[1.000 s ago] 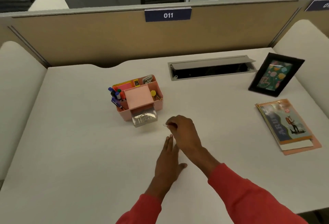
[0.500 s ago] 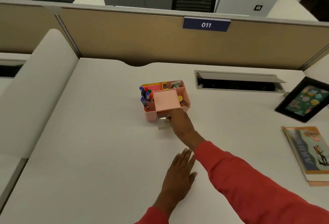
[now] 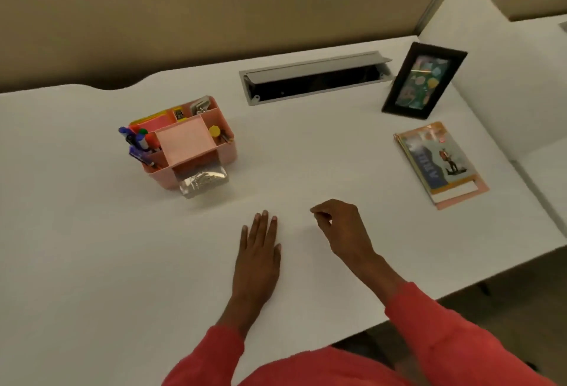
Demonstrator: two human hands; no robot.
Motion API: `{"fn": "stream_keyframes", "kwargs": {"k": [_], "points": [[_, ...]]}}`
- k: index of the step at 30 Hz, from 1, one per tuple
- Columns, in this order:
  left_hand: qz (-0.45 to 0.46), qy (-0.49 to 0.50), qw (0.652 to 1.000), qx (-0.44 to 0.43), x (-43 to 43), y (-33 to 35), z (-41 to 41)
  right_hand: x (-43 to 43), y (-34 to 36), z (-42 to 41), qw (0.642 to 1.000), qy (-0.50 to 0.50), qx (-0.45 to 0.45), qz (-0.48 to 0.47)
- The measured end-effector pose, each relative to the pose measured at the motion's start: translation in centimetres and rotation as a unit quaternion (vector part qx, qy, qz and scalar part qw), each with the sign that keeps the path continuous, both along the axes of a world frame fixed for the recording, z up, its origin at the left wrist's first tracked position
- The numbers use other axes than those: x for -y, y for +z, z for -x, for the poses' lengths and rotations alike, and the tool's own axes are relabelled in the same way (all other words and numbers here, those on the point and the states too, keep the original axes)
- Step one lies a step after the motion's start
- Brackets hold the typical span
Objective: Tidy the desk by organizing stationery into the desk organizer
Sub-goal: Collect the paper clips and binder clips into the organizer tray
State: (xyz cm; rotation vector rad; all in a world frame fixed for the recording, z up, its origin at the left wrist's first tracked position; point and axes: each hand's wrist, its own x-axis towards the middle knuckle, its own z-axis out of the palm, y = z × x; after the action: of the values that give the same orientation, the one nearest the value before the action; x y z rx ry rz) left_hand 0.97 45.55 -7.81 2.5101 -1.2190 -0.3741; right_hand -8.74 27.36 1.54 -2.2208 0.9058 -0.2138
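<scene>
1. On the left half of the desk [image 3: 92, 247], closer to the back edge than the front: pink desk organizer [image 3: 159, 175], with pens [image 3: 138, 143] poking out of its left side.
2. At its front wall: clear drawer [image 3: 204, 181], pulled out toward the front edge, with shiny paper clips inside. Points its long way at the front edge, so probably just needs a straight push back in.
3. Near the middle of the front edge: left hand [image 3: 259, 250], flat on the desk, fingers straight and close together, holding nothing. Lies nearer the front edge than the drawer and a little to its right. Looks like the closer hand.
4. A bit more to the right: right hand [image 3: 343, 226], fingers curled, fingertips [image 3: 316, 211] pinched together. Cannot tell if holding something tiny or nothing. Has the drawer ahead and off to the left, farther away.
5. By the right edge: notebook [image 3: 438, 165], well apart from both hands.
</scene>
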Motion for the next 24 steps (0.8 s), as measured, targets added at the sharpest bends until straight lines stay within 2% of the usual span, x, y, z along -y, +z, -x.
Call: {"fn": "stream_keyframes", "kwargs": {"k": [6, 11, 19, 24], "points": [[-0.007, -0.051, 0.999, -0.006, 2.7, -0.1, 1.9, 0.8, -2.9, 11.4, 0.988, -0.107, -0.1, 0.04], [-0.004, -0.042, 0.999, 0.029, 3.2, -0.3, 2.8, 0.2, -3.6, 15.0, 0.976, -0.134, -0.173, -0.004], [0.009, -0.04, 0.998, 0.038, 3.4, -0.2, 3.1, -0.7, -4.8, 14.9, 0.979, -0.138, -0.148, 0.013], [0.007, -0.042, 0.999, 0.03, 3.5, -0.2, 3.2, 0.2, -5.3, 13.6, 0.977, -0.133, -0.166, -0.001]]}}
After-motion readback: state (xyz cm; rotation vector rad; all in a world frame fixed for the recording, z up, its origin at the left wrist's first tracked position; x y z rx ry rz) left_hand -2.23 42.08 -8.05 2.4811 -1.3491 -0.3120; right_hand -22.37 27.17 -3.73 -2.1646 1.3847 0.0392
